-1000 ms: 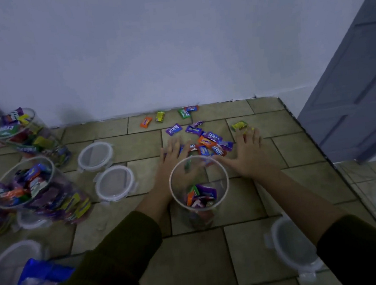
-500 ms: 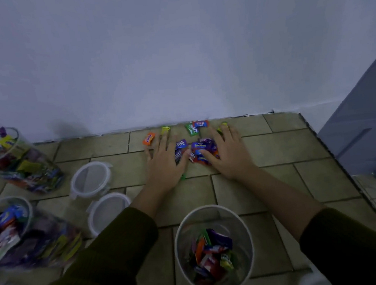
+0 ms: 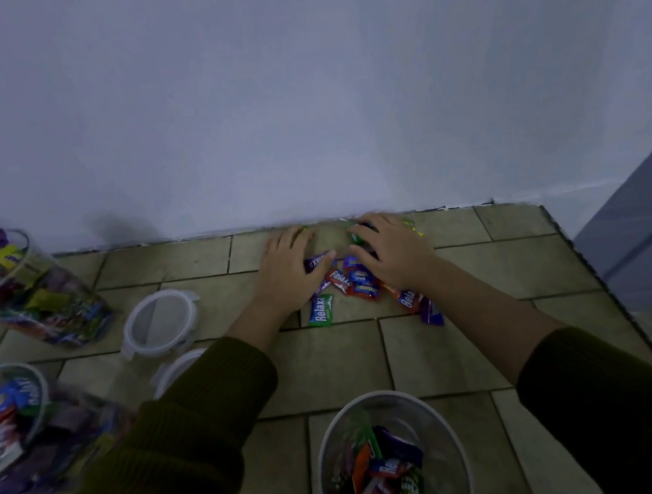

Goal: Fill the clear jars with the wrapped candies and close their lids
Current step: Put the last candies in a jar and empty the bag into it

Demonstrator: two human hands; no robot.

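Your left hand and right hand lie palms down at the far edge of the tiled floor, by the wall. Their fingers are loosely spread, pressing the wrapped candies between them and gripping nothing. The clear jar stands part-filled and lidless at the near edge.

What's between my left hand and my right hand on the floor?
In the head view, a small heap of wrapped candies lies between the left hand and right hand.
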